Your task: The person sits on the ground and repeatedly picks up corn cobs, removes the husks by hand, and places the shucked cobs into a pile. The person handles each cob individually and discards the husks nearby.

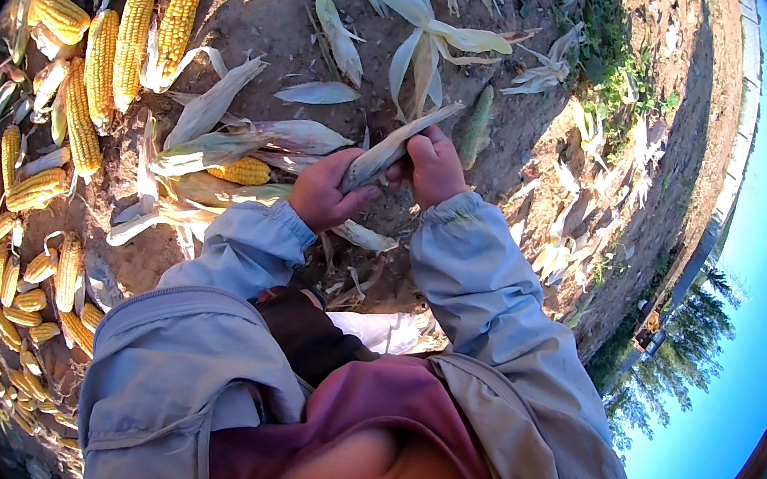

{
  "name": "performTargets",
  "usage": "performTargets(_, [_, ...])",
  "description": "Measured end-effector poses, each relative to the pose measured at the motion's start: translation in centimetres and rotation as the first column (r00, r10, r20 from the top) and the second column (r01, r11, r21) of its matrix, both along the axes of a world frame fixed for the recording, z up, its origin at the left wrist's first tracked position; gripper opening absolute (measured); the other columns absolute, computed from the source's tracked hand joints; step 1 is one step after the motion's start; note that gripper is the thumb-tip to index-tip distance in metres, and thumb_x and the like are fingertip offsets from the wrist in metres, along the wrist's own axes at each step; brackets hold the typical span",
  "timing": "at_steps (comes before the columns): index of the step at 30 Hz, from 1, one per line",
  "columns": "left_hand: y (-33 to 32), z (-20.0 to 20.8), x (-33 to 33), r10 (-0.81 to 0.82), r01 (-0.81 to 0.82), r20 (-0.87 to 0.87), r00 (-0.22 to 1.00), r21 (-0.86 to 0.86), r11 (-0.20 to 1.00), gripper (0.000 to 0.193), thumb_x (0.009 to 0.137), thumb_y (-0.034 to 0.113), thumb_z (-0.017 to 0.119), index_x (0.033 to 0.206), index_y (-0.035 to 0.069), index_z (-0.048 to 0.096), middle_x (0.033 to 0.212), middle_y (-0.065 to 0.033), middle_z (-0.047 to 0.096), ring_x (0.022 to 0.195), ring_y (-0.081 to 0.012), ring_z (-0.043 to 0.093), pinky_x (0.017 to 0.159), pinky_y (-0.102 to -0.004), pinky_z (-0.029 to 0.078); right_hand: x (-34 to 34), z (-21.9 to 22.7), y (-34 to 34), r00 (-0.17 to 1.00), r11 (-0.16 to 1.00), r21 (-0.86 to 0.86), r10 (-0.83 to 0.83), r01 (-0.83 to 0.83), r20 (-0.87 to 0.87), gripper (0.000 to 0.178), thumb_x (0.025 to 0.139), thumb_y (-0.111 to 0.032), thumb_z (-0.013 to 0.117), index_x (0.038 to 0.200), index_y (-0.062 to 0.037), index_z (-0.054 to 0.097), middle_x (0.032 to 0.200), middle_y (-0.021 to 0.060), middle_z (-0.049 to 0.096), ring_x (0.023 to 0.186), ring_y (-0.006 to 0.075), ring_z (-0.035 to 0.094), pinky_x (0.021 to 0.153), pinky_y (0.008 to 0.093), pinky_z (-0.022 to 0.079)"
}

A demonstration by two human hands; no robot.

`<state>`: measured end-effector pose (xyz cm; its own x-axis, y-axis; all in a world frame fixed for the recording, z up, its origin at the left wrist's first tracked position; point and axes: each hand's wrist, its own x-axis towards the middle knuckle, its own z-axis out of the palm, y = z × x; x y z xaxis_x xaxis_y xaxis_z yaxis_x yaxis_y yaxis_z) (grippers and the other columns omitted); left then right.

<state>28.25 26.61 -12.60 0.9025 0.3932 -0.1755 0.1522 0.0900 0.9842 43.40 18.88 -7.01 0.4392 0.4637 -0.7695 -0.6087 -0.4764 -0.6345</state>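
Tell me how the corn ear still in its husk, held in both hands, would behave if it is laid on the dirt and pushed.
The corn ear is long and round, so it would probably roll sideways. It looks stiff, spanning straight between left hand and right hand. Its dry husk may slip or peel loose.

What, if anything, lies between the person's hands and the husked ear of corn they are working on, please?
Nothing visible does. The left hand and the right hand both already have a grip on the ear in its husk, held above the dirt ground. Loose husks and the pile of yellow cobs lie off to the side.
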Motion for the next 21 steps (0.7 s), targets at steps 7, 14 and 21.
performTargets(7, [1.2,-0.4,1.6,0.19,-0.198,-0.055,0.98,-0.22,0.955,0.03,0.076,0.016,0.064,0.097,0.003,0.049,0.086,-0.0063,0.047,0.073,-0.0136,0.046,0.065,-0.0264,0.041,-0.8,0.7,0.3,0.684,0.804,-0.3,0.595,-0.514,0.423,0.016,0.078,-0.014,0.051,0.081,0.0013,0.054,0.069,0.0102,0.056,0.056,0.0167,0.054,0.053,0.0306,0.044])
performTargets(14, [1.8,0.8,1.4,0.055,-0.078,-0.083,0.995,-0.303,0.95,0.018,0.078,0.012,0.061,0.085,0.003,0.047,0.073,-0.0013,0.048,0.065,-0.0077,0.044,0.058,-0.023,0.04,-1.6,2.1,0.5,0.877,0.907,-0.155,0.419,-0.392,0.235,0.014,0.084,-0.012,0.052,0.092,-0.0017,0.056,0.07,0.0028,0.057,0.061,0.0068,0.053,0.053,0.023,0.044])
performTargets(21, [1.1,1.0,0.5,0.142,-0.214,-0.17,0.975,-0.565,0.797,0.016,0.079,0.011,0.059,0.082,0.003,0.045,0.07,-0.0008,0.048,0.061,-0.0064,0.045,0.051,-0.0223,0.04,-1.4,2.8,1.4,0.7,0.771,-0.168,0.631,-0.614,0.336,0.012,0.082,-0.01,0.055,0.091,-0.0016,0.056,0.072,0.0046,0.059,0.062,0.0085,0.054,0.055,0.0247,0.045])
